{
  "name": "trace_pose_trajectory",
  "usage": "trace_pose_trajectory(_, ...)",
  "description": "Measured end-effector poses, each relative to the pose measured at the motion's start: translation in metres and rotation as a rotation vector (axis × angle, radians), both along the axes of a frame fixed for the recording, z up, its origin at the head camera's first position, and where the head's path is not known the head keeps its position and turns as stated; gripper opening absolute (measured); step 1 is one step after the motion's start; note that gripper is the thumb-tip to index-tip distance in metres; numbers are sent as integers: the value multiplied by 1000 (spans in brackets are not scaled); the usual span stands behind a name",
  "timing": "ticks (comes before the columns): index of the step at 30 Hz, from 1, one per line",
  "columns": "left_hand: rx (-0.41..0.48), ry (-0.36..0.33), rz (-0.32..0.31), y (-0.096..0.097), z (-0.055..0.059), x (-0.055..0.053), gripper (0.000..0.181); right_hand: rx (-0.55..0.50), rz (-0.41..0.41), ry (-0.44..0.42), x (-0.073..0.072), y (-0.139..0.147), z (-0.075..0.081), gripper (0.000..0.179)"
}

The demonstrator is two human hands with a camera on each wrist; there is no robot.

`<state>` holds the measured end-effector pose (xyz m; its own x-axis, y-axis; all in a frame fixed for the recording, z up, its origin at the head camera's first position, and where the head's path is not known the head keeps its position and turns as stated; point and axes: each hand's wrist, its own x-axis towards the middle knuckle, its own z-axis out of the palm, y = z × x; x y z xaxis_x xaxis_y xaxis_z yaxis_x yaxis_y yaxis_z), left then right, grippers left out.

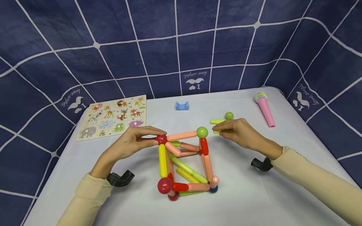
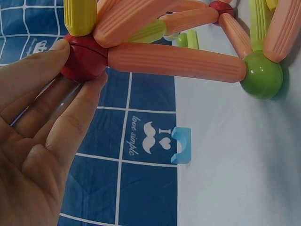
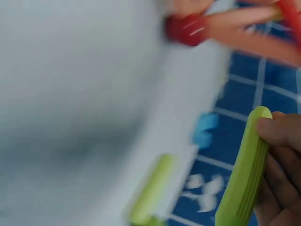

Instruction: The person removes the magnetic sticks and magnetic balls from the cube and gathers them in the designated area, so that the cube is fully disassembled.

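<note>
On the white table stands a box-like frame of magnetic rods and balls; one of its salmon rods [image 1: 182, 136] runs along the top back to a green ball [image 1: 202, 132]. My left hand [image 1: 124, 146] pinches the red ball [image 2: 84, 59] at the frame's top left corner between thumb and fingers. To the right of the frame, my right hand [image 1: 241, 134] holds a lime-green rod [image 3: 245, 172] between thumb and fingers, apart from the frame. Inside the frame, a lime rod [image 1: 182, 164] lies slanted above a yellow rod [image 1: 187, 175].
Behind the right hand lie another lime rod [image 1: 217, 121] and a loose green ball [image 1: 229, 115]. A pink toy microphone [image 1: 266, 110] lies at the right, a blue curved block [image 1: 182, 106] at the back, and an animal puzzle board [image 1: 113, 117] at the left.
</note>
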<state>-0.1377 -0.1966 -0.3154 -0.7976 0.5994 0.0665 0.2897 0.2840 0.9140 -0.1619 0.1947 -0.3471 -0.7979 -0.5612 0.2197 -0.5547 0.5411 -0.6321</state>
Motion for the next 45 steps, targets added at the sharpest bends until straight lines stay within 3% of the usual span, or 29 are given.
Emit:
trace_pose_trajectory(5,-6,-3,-1,1,-1,0,36,42,-34,-7,-26,4,-32,32)
trace_pose_trajectory(12,-22,2,9,0,1,0,35,50,-21,17,-45,-3,-51,30)
trace_pose_trajectory(20,-7,-2,-7,1,1,0,35,95,-24,27,-48,-10,-63,28)
trace_pose_trajectory(28,-5,6,-2,0,0,0,35,101,-65,56,-48,-11,-60,30)
trace_pose_trajectory(36,7,10,-3,0,0,2,35,43,-114,21,-26,0,-50,34)
trace_pose_trajectory(41,-5,13,0,0,0,2,35,33,-138,-46,4,8,-47,33)
trace_pose_trajectory(45,-13,13,5,-1,1,2,35,-16,-104,-140,34,9,-39,30)
